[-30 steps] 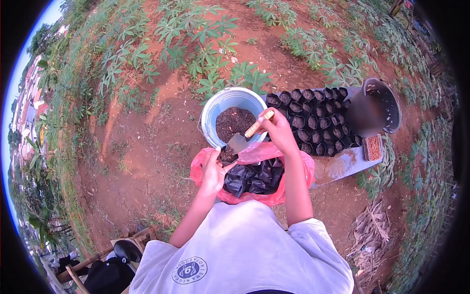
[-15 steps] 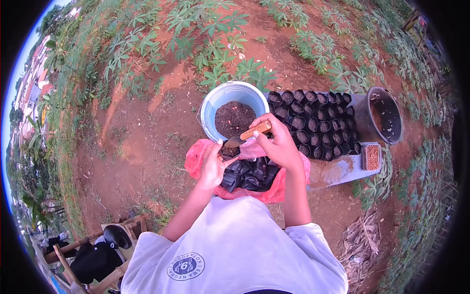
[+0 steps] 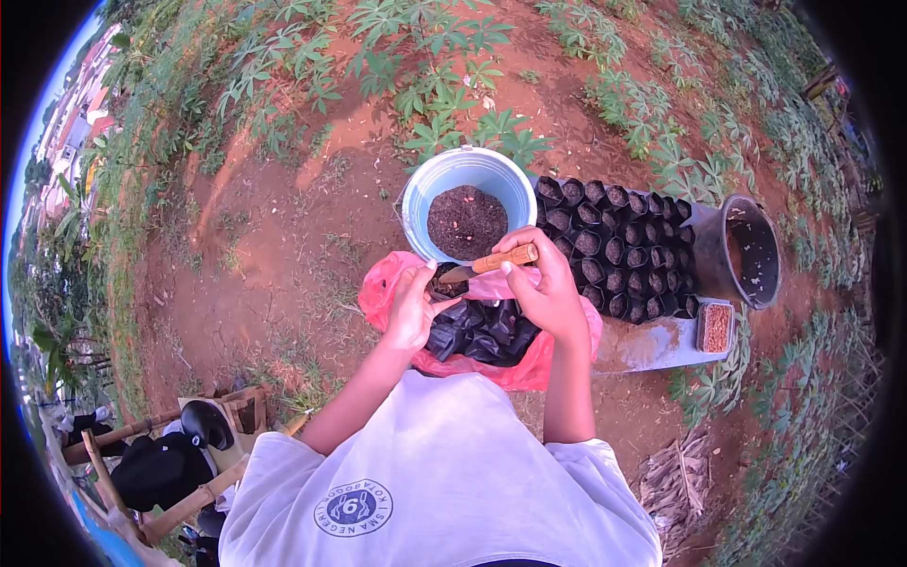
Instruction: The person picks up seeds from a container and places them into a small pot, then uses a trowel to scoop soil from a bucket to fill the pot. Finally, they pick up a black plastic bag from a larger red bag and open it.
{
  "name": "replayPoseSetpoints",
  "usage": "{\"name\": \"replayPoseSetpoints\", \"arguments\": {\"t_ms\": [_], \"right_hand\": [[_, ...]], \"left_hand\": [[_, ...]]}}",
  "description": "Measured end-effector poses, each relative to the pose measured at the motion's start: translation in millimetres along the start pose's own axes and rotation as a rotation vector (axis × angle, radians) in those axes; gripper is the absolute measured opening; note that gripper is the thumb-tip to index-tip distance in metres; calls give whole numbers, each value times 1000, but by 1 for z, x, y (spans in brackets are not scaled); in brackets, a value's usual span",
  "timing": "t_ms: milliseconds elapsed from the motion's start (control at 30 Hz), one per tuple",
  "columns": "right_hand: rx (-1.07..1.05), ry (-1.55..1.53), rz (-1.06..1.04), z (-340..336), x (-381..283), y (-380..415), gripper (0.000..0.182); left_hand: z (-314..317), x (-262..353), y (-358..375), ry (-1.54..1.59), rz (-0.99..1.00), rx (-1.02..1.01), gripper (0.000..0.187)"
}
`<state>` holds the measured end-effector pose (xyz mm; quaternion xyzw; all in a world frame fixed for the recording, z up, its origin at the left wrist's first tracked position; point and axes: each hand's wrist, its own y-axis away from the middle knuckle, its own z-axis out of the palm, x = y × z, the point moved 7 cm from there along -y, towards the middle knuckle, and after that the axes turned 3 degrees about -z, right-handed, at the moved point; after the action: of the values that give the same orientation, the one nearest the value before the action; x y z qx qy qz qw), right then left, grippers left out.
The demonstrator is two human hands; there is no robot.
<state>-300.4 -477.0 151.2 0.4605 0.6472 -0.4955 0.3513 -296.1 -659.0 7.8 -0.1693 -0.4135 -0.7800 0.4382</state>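
My left hand (image 3: 412, 307) holds a small black planting bag (image 3: 448, 287) with dark soil inside, just below the rim of a light blue bucket (image 3: 416, 203). In my right hand (image 3: 550, 288) is a trowel (image 3: 505, 260), gripped by its wooden handle, its blade tip at the bag's mouth. Soil with a few pinkish pieces lies in the bucket. Beneath my hands, a pink plastic bag (image 3: 572, 354) holds a pile of empty black bags (image 3: 482, 333).
Rows of soil-filled black bags (image 3: 614, 250) stand on a board (image 3: 642, 348) at the right. Beside them are a dark bucket (image 3: 746, 250) and a clear box of reddish-brown seeds (image 3: 716, 328). A bamboo frame with dark items (image 3: 165, 472) is at the lower left.
The camera view has shifted and turned slightly. The trowel's blade has come lower, into the mouth of the small bag in my left hand.
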Motion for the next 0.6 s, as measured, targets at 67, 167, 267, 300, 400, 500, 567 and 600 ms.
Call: {"name": "replayPoseSetpoints", "arguments": {"t_ms": [67,167,267,300,400,500,567,600], "right_hand": [[12,-13,6,1,-2,0,19],[70,-66,14,0,-1,2,20],[170,-118,6,-3,5,2,20],[233,-126,0,-6,7,2,19],[301,-19,36,-9,25,0,18],[289,72,134,-2,47,-4,17],[257,196,202,7,59,-10,17],[257,200,206,10,69,-12,17]], "left_hand": [[-4,0,-1,0,-5,-4,23],[-10,0,-3,0,0,21,24],[-14,7,-1,4,2,66,26],[-18,10,0,0,-2,91,26],[-27,18,2,23,-11,127,26],[-41,23,-1,61,-9,132,26],[-51,26,-3,72,-11,125,27],[-55,29,-4,78,8,122,27]]}}
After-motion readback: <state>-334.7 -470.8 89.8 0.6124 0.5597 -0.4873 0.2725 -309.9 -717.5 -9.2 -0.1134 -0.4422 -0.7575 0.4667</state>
